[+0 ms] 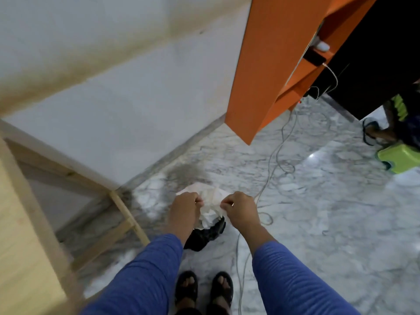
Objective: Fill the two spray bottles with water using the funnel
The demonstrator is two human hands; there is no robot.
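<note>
Both hands pinch one crumpled white paper wad (210,206) in head view: left hand (185,206) curled on its left edge, right hand (238,208) on its right, held over a dark bag (204,235) on the marble floor (318,212). Spray bottles and funnel: not in view, so pointing and long axis cannot be told. Likely risks: wad tears or misses the bag; loose cable (268,173) near the sandalled feet (204,289) could snag. Wooden desk (20,223) at left edge.
</note>
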